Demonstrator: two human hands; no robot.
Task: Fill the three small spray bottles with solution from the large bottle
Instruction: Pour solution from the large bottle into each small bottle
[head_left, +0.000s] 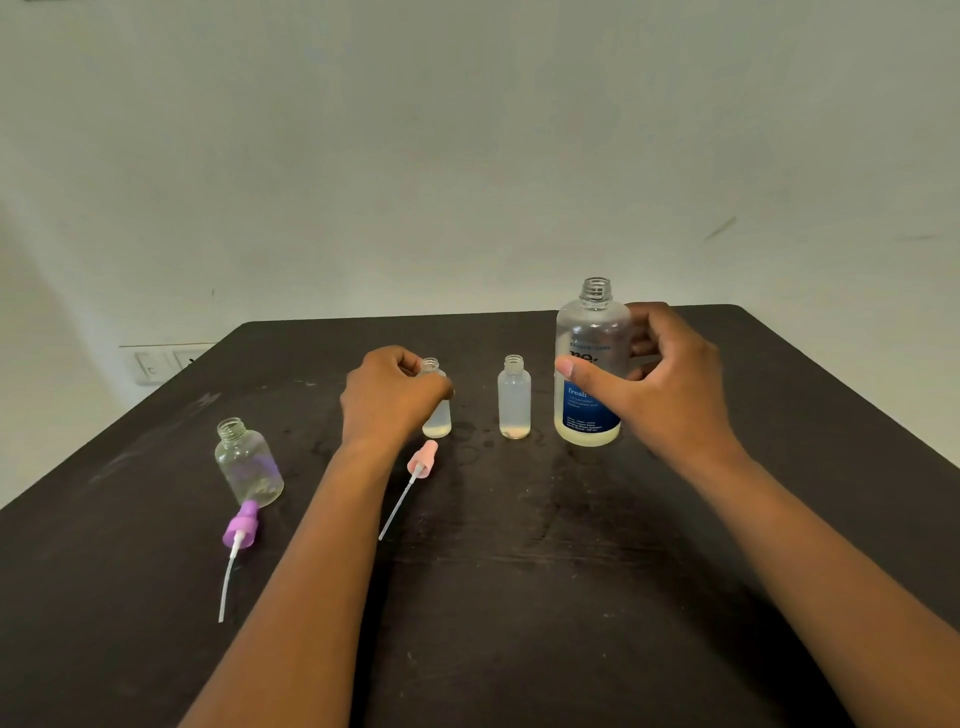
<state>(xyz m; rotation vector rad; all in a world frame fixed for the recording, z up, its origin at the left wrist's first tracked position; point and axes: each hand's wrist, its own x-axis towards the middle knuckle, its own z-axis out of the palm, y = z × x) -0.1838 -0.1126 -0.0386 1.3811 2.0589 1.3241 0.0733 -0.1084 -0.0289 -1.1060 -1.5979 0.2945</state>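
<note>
Right hand (670, 379) loosely curled round large bottle (592, 374), grip unclear; left hand (395, 395) pinching small spray bottle (438, 410). Narrow neck: overshoot spills on wet tabletop (519, 571); 3 o'clock neighbour (514, 397) could topple.

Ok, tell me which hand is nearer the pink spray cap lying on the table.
Left. The left hand grips the small bottle just behind the pink spray cap. The right hand is far off to the right, around the large bottle.

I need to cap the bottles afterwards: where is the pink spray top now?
In the head view the pink spray top lies on the dark table, left of centre, just in front of the small bottle held by the left hand.
</note>
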